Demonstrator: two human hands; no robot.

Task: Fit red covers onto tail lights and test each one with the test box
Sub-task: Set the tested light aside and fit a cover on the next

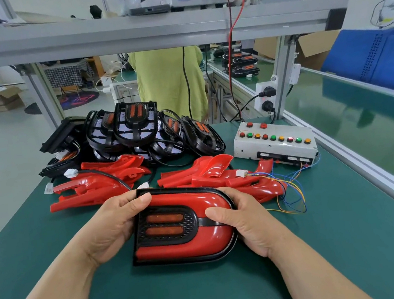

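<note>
- Two hands are on one tail light [182, 223], which sits at the near centre of the green mat [208, 292], just in front of you.
- Your left hand [115, 224] grips the light's square left end, with the thumb laid across the top corner and the fingers curled behind.
- Your right hand [247, 222] grips the rounded right end, with the thumb lying on the face and the fingers wrapped round the edge.
- A red cover [202, 243] lies on the light's face, around the black centre insert with its two orange bars.
- I cannot tell whether the light's lower edge rests on the mat.
- Loose red covers [96, 186] lie in two heaps just beyond the light.
- Uncovered tail lights [136, 127] are piled at the far left of the mat.
- The test box [274, 143] stands at the far right, apart from your hands; its coloured wires [292, 187] trail toward the right-hand heap.
- A person in a yellow-green garment [170, 83] stands beyond the bench.
</note>
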